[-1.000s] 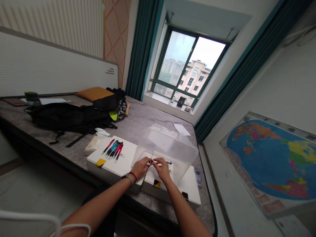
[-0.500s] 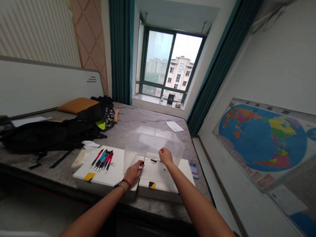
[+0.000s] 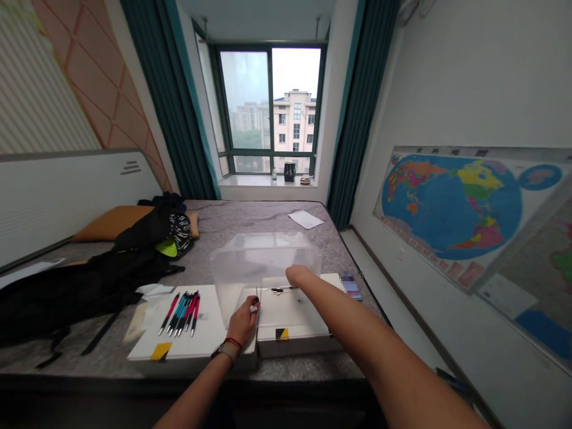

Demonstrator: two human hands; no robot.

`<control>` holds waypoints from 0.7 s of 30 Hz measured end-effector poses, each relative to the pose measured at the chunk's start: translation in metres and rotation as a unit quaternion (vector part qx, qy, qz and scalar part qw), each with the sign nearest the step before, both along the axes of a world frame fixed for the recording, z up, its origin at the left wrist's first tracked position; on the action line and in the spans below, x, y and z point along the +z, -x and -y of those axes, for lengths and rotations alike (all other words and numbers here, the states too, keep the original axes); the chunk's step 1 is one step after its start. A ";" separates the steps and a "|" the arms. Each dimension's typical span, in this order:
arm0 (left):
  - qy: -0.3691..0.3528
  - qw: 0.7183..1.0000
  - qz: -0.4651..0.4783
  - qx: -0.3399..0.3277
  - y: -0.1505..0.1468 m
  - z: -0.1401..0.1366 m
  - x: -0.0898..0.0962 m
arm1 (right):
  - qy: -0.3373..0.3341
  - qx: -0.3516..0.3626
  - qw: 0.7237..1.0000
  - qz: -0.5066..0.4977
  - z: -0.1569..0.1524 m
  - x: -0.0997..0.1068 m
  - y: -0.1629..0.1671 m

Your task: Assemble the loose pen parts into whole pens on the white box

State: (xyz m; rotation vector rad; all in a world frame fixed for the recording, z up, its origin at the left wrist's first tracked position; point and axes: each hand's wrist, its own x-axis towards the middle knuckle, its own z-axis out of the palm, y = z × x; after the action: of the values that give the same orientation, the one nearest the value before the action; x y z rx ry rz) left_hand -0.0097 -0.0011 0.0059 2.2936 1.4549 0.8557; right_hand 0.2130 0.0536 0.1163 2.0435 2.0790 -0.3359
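Note:
My left hand (image 3: 242, 322) is closed around a small pen part (image 3: 257, 299), dark with a thin rod pointing up and something whitish by the fingers. It rests at the seam between two white boxes. My right hand (image 3: 297, 275) reaches into the mouth of a clear plastic bin (image 3: 266, 256); its fingers are hidden behind the hand. Small black and silver pieces (image 3: 277, 291) lie in the bin near it, and a tiny dark piece (image 3: 298, 300) lies closer to me. Several red, teal and black pens (image 3: 181, 313) lie side by side on the left white box (image 3: 147, 342).
The right white box (image 3: 308, 344) sits under the bin's front. A black backpack (image 3: 67, 292) and an orange pillow (image 3: 107, 223) lie left on the mattress. White paper (image 3: 306, 219) lies behind the bin, a blurred phone-like item (image 3: 352, 286) right of it.
The view has turned to the right and levelled. My right hand has dipped at the wrist, its fingers now out of sight. My left hand keeps its grip on the pen part.

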 end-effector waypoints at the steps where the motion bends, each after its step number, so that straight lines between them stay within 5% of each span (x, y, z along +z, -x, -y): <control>1: 0.000 1.000 0.001 0.001 0.000 0.000 -0.001 | 0.005 0.008 1.000 0.007 0.000 0.000 0.001; 15: -0.004 1.000 -0.001 0.002 0.001 -0.001 -0.001 | -0.002 0.169 0.985 -0.018 0.008 -0.001 0.033; 21: -0.014 1.000 0.001 -0.001 0.001 -0.001 -0.001 | -0.004 0.129 0.991 0.026 0.002 -0.005 0.011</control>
State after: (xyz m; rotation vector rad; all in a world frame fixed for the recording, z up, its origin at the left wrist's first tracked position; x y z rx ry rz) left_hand -0.0110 -0.0004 0.0050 2.3116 1.4494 0.8837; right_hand 0.2018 0.0518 0.1112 1.7379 2.2788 -0.2293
